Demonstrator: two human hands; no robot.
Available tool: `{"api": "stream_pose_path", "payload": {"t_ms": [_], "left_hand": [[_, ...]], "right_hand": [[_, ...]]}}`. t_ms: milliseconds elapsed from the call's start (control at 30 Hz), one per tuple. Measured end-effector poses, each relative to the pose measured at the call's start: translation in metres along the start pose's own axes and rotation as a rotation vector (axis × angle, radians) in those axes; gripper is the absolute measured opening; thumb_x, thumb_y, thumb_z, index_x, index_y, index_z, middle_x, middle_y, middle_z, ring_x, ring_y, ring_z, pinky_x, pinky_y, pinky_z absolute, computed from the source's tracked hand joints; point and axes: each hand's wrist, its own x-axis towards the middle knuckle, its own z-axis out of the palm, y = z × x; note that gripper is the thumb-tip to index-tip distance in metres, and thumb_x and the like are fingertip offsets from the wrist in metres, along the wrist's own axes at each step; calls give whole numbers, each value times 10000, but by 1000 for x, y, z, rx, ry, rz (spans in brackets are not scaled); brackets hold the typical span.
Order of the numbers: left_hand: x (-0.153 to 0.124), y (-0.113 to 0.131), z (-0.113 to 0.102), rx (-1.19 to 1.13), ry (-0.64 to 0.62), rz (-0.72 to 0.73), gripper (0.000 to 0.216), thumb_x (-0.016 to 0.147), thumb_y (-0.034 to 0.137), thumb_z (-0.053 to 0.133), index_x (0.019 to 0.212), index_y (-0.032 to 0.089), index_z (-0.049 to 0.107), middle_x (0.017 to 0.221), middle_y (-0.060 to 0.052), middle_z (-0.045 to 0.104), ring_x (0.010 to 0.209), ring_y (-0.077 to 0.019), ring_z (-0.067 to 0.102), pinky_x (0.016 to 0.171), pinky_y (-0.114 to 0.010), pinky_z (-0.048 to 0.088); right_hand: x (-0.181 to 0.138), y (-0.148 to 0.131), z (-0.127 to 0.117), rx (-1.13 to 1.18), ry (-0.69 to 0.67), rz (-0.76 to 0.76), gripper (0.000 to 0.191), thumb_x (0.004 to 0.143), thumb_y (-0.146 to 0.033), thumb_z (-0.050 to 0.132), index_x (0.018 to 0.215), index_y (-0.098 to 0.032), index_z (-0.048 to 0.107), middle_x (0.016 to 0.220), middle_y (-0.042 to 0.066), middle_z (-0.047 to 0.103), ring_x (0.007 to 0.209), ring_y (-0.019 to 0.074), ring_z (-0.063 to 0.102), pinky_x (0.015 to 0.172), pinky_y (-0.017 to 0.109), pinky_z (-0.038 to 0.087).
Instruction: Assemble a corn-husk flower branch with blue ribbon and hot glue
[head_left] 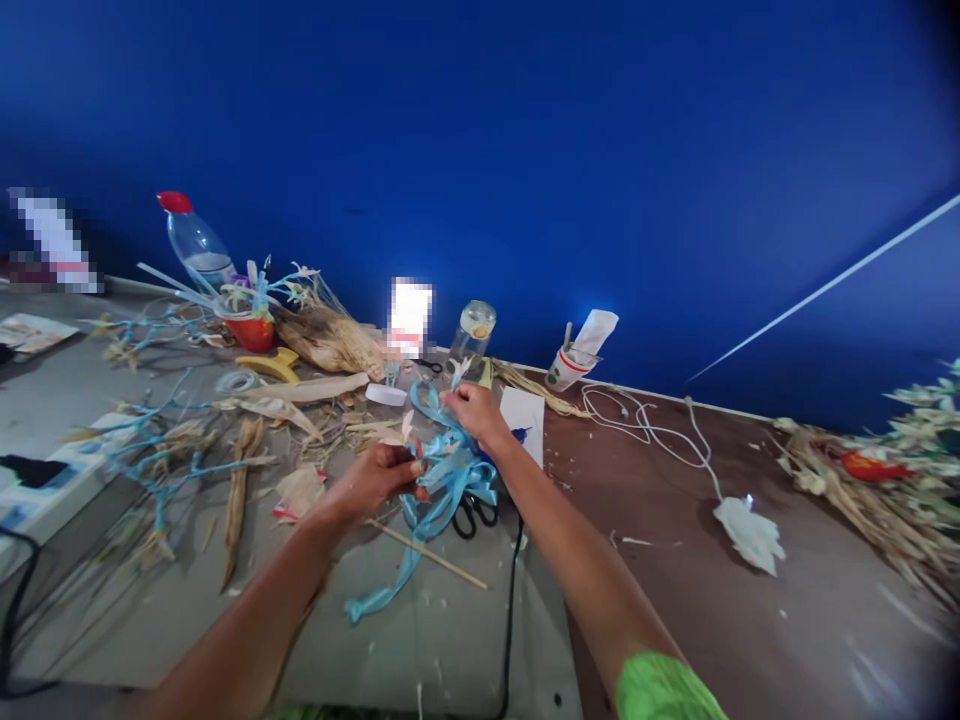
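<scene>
A bundle of light blue ribbon [457,480] hangs in loops between my two hands, over the grey table top. My left hand [381,476] is closed, its fingers pinching part of the ribbon beside a small pale flower [407,427]. Higher and to the right, my right hand [474,412] pinches the ribbon just below a whitish flower [459,372]. One ribbon tail [375,603] trails down to the table at the left. Black-handled scissors [475,516] lie partly hidden under the loops. A thin wooden stick [442,562] rests below the hands.
Blue-wrapped branches [161,480] spread at left near a white power strip [71,480]. Dried husks [330,340], a red pot [251,332], a bottle [196,240] and a glass jar [472,335] stand behind. At right are a cup [568,368], a white cable [660,428] and a dried-flower bunch [885,500].
</scene>
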Motion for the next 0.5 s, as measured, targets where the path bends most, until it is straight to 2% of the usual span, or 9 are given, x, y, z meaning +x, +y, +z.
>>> {"api": "stream_pose_path", "payload": {"t_ms": [167,333,433,500], "left_hand": [[-3,6,-3,-44,-26,12,251,646,296,727,741,145,549,661,31,566,556,-106,573,629,-275,475],[-4,7,-6,-59,-15,10,272,655,298,722,767,139,532,684,28,570,576,-105,578,645,-278,478],[-3,6,-7,-72,5,17,289,654,295,724,794,141,524,688,27,572,578,-110,586,644,-281,484],[-2,6,-6,-71,30,30,285,655,293,724,791,137,527,683,25,570,573,-109,587,641,-280,488]], "right_hand": [[35,3,22,-158,-128,73,254,707,-358,584,558,-153,593,506,-29,488,528,91,446,483,197,283],[49,-3,37,-231,-208,78,266,669,-347,624,485,-156,599,466,-9,524,516,109,484,498,209,301],[49,-5,31,-251,-204,60,327,708,-385,590,481,-150,606,462,4,535,516,114,493,508,215,307],[44,-3,18,-250,-183,32,345,750,-405,546,540,-147,637,504,11,566,540,118,506,522,215,314]]}}
